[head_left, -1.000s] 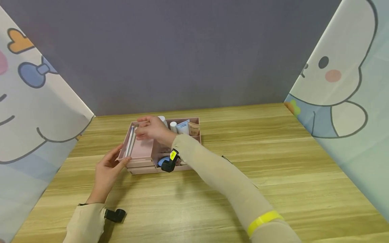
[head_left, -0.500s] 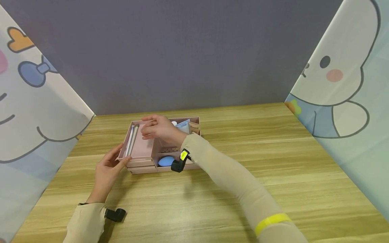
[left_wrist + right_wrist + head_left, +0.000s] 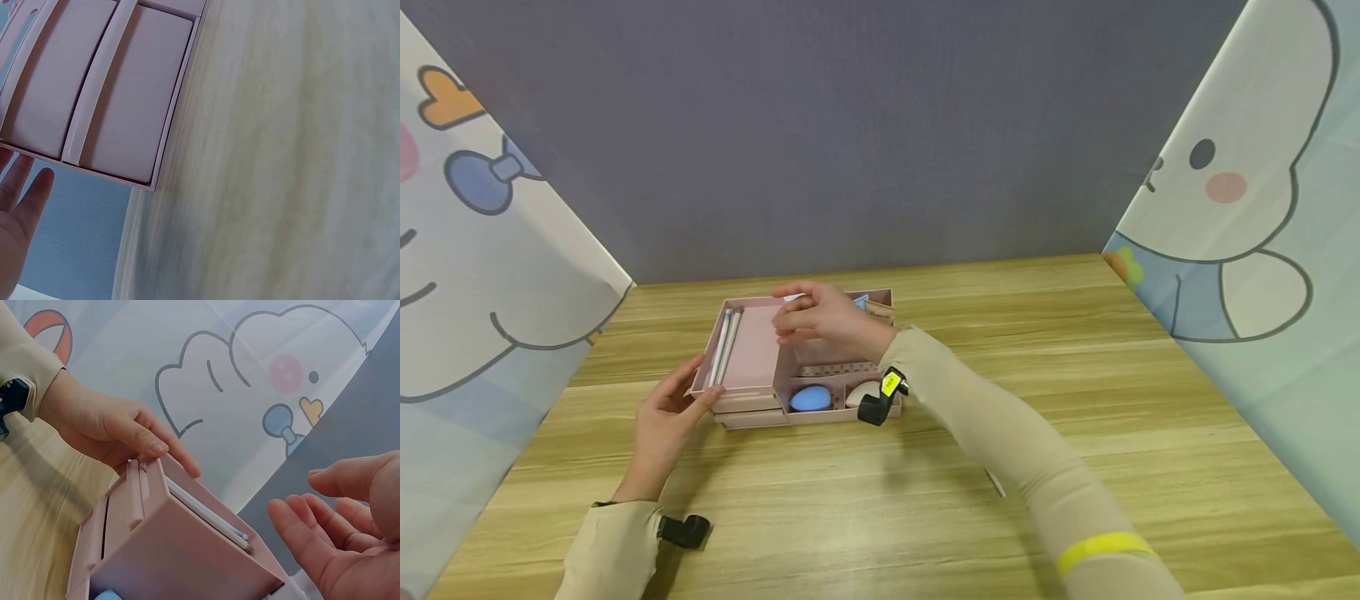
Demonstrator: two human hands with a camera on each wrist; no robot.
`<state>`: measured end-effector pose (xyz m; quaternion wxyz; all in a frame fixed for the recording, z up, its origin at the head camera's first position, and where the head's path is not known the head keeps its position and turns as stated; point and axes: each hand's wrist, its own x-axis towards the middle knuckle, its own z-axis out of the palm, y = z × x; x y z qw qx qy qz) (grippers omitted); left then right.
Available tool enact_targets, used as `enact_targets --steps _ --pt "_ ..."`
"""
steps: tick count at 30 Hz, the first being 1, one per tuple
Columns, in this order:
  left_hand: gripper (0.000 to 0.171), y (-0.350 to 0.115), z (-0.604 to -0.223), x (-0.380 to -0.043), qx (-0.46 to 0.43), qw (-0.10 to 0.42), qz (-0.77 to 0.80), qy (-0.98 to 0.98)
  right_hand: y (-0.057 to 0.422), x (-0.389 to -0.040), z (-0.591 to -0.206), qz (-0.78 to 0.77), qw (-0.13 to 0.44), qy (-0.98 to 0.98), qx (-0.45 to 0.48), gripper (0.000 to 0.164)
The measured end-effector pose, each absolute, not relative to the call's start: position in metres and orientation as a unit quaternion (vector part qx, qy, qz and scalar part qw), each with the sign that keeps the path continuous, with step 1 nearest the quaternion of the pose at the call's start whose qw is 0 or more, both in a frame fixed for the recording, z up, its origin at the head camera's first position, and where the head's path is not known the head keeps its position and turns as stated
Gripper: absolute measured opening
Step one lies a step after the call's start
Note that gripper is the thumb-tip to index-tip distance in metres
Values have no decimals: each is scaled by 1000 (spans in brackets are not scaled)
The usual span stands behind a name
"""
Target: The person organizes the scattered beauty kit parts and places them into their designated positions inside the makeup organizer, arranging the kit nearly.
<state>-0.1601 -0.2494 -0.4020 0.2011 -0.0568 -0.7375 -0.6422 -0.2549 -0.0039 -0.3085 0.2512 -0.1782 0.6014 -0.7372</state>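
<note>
Hiding tubes (image 3: 880,312) ptly; R grip (image 3: 827,317) over pink box (image 3: 754,357).

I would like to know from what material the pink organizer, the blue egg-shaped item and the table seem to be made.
Pink organizer: probably moulded plastic, satin finish; its walls are smooth, thin and evenly coloured.
Blue egg-shaped item: perhaps soft foam, as it looks matte, but its texture is too small to tell.
Table: wood or wood-look laminate, slightly glossy; it shows grain streaks.
</note>
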Motion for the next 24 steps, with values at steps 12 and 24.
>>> enact_targets --steps 12,24 --pt "48 -251 -400 -159 -49 198 -614 -762 28 -252 -308 -723 249 611 -204 50" --pt "48 -250 -401 -159 -55 201 -624 -753 61 -251 -313 -688 234 653 -211 48"
